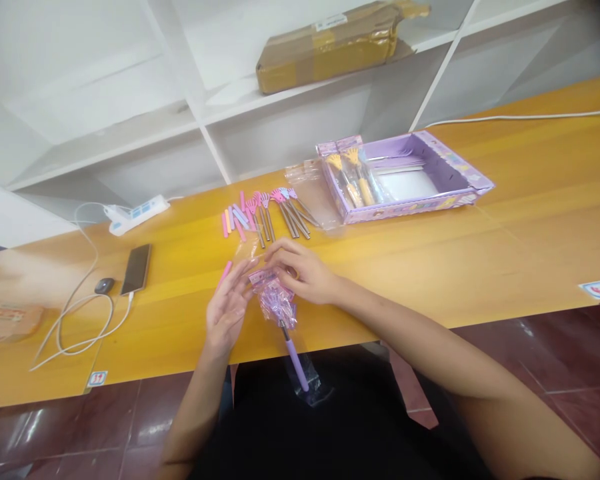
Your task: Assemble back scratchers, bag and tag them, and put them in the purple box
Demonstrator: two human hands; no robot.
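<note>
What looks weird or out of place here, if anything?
The cardboard box on the shelf looks battered: its right end is ragged, with a piece sticking out. Also, one pink stick is by the left hand, apart from the other colored sticks. I see no spill.

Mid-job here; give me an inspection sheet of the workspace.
Surface: yellow wooden table, in use.
Work items: purple hand-headed scratcher in a clear plastic bag, over the near edge; metal rods with coloured hand-shaped heads and pastel tubes beyond; purple cardboard tray with bagged yellow scratchers at its left end.
Clutter: black rectangular smartphone; small black rounded device.
Hands: left hand open beside the bag; right hand at its top, grip unclear.
Cables: looped white cable plugged into the smartphone; white power strip; white cord, back right.
Surroundings: white shelving bearing a brown taped cardboard box; dark red tiled floor.
</note>
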